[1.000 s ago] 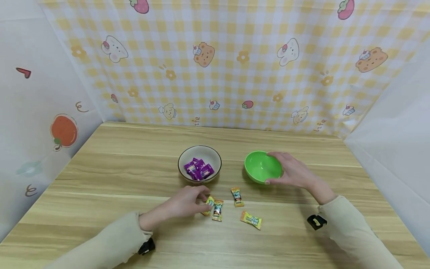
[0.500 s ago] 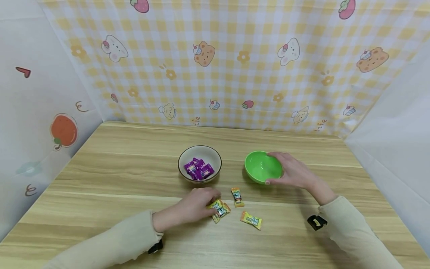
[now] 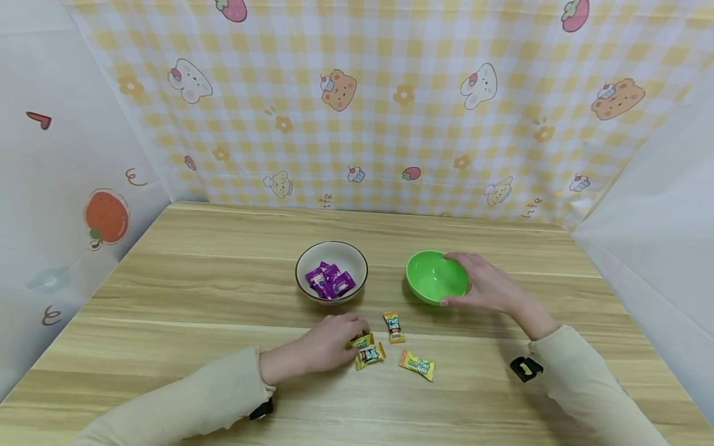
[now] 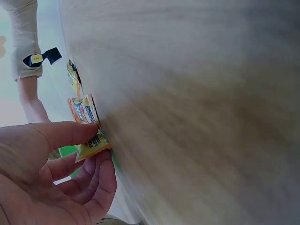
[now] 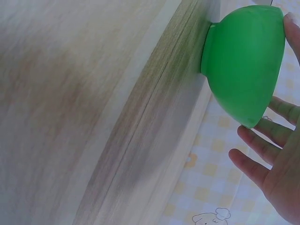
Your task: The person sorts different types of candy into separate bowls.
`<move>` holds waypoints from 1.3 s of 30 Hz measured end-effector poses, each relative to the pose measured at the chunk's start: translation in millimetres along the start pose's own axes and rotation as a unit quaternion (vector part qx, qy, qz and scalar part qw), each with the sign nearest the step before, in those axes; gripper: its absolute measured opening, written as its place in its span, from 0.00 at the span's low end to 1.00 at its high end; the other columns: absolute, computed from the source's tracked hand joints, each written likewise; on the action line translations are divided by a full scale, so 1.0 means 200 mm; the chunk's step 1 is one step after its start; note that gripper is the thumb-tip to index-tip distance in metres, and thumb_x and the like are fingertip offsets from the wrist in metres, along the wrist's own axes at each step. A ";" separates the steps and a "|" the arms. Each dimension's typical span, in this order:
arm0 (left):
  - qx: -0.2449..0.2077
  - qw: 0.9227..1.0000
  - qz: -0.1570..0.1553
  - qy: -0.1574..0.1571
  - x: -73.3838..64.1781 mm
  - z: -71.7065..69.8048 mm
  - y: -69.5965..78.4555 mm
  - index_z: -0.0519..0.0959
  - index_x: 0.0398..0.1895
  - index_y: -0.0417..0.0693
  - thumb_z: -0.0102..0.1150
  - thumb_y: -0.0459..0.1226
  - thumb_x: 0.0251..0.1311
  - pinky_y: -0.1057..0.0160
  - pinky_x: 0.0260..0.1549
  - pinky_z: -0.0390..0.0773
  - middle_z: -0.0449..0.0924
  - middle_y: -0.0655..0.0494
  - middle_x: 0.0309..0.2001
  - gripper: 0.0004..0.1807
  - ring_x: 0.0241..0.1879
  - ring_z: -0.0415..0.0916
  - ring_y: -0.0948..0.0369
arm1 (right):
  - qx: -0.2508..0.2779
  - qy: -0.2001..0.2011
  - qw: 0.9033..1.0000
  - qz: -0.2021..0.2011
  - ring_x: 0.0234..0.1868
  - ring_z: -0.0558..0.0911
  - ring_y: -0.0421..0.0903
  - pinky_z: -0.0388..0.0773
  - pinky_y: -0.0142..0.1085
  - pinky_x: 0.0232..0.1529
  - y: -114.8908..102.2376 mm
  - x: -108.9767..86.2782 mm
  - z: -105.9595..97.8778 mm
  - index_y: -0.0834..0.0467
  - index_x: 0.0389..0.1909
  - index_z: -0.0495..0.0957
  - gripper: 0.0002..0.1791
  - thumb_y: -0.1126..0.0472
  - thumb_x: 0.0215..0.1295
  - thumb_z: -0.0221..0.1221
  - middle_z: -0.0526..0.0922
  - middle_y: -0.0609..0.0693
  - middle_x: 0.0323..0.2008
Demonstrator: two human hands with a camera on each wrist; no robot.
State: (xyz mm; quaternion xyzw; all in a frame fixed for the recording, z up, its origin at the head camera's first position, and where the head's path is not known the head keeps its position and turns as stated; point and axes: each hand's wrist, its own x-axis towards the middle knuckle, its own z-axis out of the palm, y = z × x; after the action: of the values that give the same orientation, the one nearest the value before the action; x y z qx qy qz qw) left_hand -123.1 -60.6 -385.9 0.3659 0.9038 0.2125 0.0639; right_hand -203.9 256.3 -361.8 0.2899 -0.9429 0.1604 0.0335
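Note:
My left hand [image 3: 330, 344] is low over the table, at two yellow-and-orange wrapped candies. It pinches one candy [image 4: 90, 149] between thumb and fingertips; another candy [image 3: 371, 355] lies right against it, partly overlapping. My right hand [image 3: 484, 284] holds a green bowl [image 3: 434, 276] by its right side, thumb at the near rim and fingers at the far rim. In the right wrist view the bowl stands on its base, with two fingers spread away from it. Nothing shows inside the bowl.
Left of the green bowl, a white dark-rimmed bowl [image 3: 304, 262] contains several purple wrapped candies [image 3: 330, 282]. Two more yellow-and-orange candies, one upright-lying candy [image 3: 394, 327] and one slanted candy [image 3: 417, 365], lie on the wooden table [image 3: 223, 279]. A checked curtain [image 3: 379, 124] hangs behind.
My left hand has moved right and slightly nearer, shifting the two candies together; the front one has turned sideways. The right hand and green bowl have stayed put.

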 end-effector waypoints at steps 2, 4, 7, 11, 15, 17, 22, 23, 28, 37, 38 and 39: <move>0.001 1.000 0.003 0.003 0.00 0.00 0.00 0.76 0.39 0.44 0.61 0.33 0.47 0.65 0.37 0.72 0.75 0.56 0.36 0.13 0.35 0.72 0.62 | 0.000 0.000 1.000 -0.001 0.54 0.67 0.54 0.70 0.51 0.43 0.00 0.00 0.00 0.58 0.59 0.61 0.51 0.29 0.37 0.59 0.67 0.58 0.55; -0.004 1.000 0.005 0.007 0.01 0.00 0.00 0.77 0.36 0.44 0.62 0.33 0.47 0.65 0.35 0.72 0.75 0.57 0.34 0.11 0.33 0.72 0.62 | 0.000 -0.001 1.000 -0.001 0.54 0.66 0.54 0.70 0.51 0.43 0.00 0.00 0.00 0.58 0.59 0.61 0.51 0.29 0.37 0.59 0.67 0.58 0.55; -0.030 0.999 0.005 0.010 0.01 0.00 -0.01 0.77 0.33 0.44 0.62 0.34 0.48 0.67 0.30 0.71 0.74 0.61 0.28 0.08 0.29 0.70 0.65 | 0.000 0.000 1.000 0.000 0.54 0.66 0.55 0.70 0.51 0.43 -0.01 0.00 0.00 0.58 0.59 0.61 0.51 0.30 0.37 0.60 0.67 0.58 0.55; -0.081 0.997 -0.003 0.008 0.01 -0.01 -0.02 0.78 0.32 0.44 0.62 0.35 0.48 0.70 0.24 0.67 0.69 0.65 0.22 0.07 0.23 0.64 0.68 | -0.002 0.002 1.000 -0.001 0.53 0.67 0.55 0.71 0.52 0.41 -0.01 0.00 0.00 0.58 0.59 0.62 0.51 0.30 0.37 0.60 0.67 0.59 0.54; -0.130 0.991 -0.012 0.004 0.02 -0.02 -0.03 0.79 0.33 0.43 0.63 0.35 0.49 0.71 0.24 0.68 0.69 0.65 0.21 0.08 0.23 0.65 0.69 | -0.002 0.000 1.000 0.001 0.54 0.67 0.55 0.71 0.52 0.42 0.00 0.00 0.00 0.58 0.59 0.61 0.51 0.30 0.37 0.60 0.67 0.59 0.55; -0.153 0.988 -0.015 -0.001 0.02 -0.03 -0.03 0.79 0.34 0.42 0.63 0.35 0.49 0.71 0.24 0.70 0.70 0.65 0.22 0.09 0.23 0.66 0.69 | -0.002 -0.002 1.000 0.004 0.54 0.66 0.54 0.71 0.51 0.42 -0.01 0.00 0.00 0.57 0.59 0.61 0.50 0.30 0.38 0.60 0.67 0.58 0.55; -0.209 0.977 -0.028 -0.023 0.03 -0.07 -0.02 0.78 0.36 0.41 0.63 0.35 0.49 0.70 0.27 0.71 0.72 0.64 0.24 0.12 0.25 0.68 0.68 | -0.002 -0.001 1.000 0.003 0.53 0.67 0.54 0.71 0.51 0.41 0.00 0.00 0.00 0.57 0.59 0.61 0.50 0.30 0.37 0.60 0.68 0.58 0.54; -0.219 0.975 -0.033 -0.027 0.03 -0.08 -0.02 0.78 0.37 0.40 0.63 0.35 0.48 0.70 0.27 0.71 0.72 0.64 0.24 0.12 0.25 0.68 0.68 | -0.002 0.000 1.000 0.001 0.53 0.67 0.54 0.71 0.51 0.41 0.00 0.00 0.00 0.57 0.59 0.61 0.50 0.30 0.38 0.60 0.68 0.58 0.54; -0.288 0.954 -0.068 -0.047 0.03 -0.12 0.00 0.77 0.39 0.37 0.63 0.35 0.48 0.67 0.26 0.74 0.73 0.60 0.26 0.14 0.25 0.70 0.64 | -0.001 0.002 1.000 -0.003 0.53 0.67 0.55 0.70 0.52 0.42 -0.01 0.00 0.00 0.58 0.59 0.62 0.51 0.31 0.37 0.61 0.68 0.59 0.54; -0.365 0.926 -0.090 -0.043 0.06 -0.18 0.02 0.76 0.42 0.35 0.62 0.32 0.49 0.64 0.25 0.76 0.73 0.55 0.27 0.16 0.26 0.71 0.62 | 0.002 -0.004 1.000 0.000 0.53 0.67 0.55 0.70 0.52 0.42 -0.01 0.00 -0.01 0.58 0.59 0.62 0.51 0.30 0.37 0.60 0.67 0.59 0.55; -0.369 0.925 -0.085 -0.041 0.06 -0.18 0.02 0.75 0.43 0.34 0.61 0.32 0.50 0.65 0.25 0.76 0.73 0.55 0.27 0.16 0.26 0.71 0.62 | 0.002 -0.004 1.000 0.000 0.53 0.67 0.55 0.70 0.52 0.42 -0.01 0.00 -0.01 0.58 0.59 0.62 0.51 0.30 0.37 0.60 0.67 0.59 0.54; -0.370 0.925 -0.080 -0.039 0.07 -0.18 0.02 0.75 0.43 0.34 0.61 0.32 0.50 0.65 0.24 0.76 0.73 0.55 0.27 0.16 0.25 0.71 0.63 | 0.003 -0.004 1.000 0.000 0.53 0.67 0.55 0.70 0.52 0.42 -0.01 0.00 -0.01 0.58 0.59 0.62 0.51 0.30 0.37 0.60 0.67 0.59 0.54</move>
State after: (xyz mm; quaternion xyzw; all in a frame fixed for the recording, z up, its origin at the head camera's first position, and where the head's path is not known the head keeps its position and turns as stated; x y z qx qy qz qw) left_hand -140.4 -60.9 -351.4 0.2505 0.7839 0.5117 0.2467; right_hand -203.0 255.5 -360.2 0.2911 -0.9425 0.1617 0.0286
